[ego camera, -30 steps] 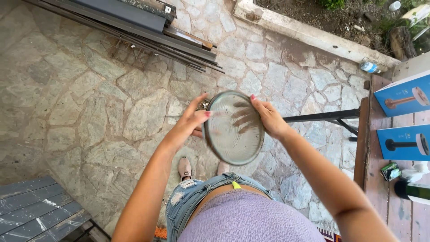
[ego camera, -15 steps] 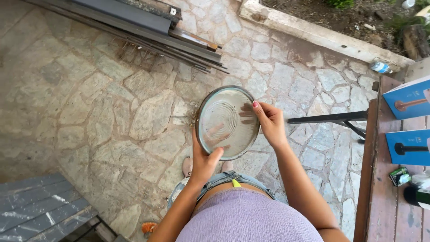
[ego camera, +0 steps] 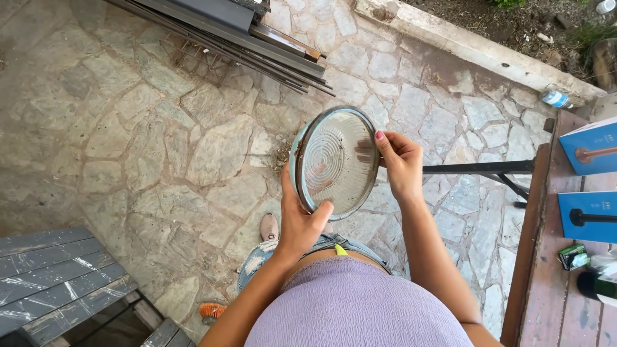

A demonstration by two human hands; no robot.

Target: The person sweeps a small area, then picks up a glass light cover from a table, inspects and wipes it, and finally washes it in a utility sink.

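Observation:
I hold a round glass lens with concentric ribs and a worn metal rim (ego camera: 337, 160) upright in front of me, over a stone-paved floor. My left hand (ego camera: 301, 222) grips its lower edge from below, thumb on the front of the glass. My right hand (ego camera: 400, 164) grips its right edge, fingers curled behind the glass and showing through it.
A bundle of long dark metal bars (ego camera: 244, 38) lies on the paving at the top. A grey slatted bench (ego camera: 51, 283) is at lower left. A wooden table (ego camera: 553, 295) on the right carries two blue boxes (ego camera: 588, 215) and a dark bottle (ego camera: 598, 286).
My left hand has shifted from the lens's left edge down to its bottom edge. The lens has tilted more upright and my right hand stays on its right rim.

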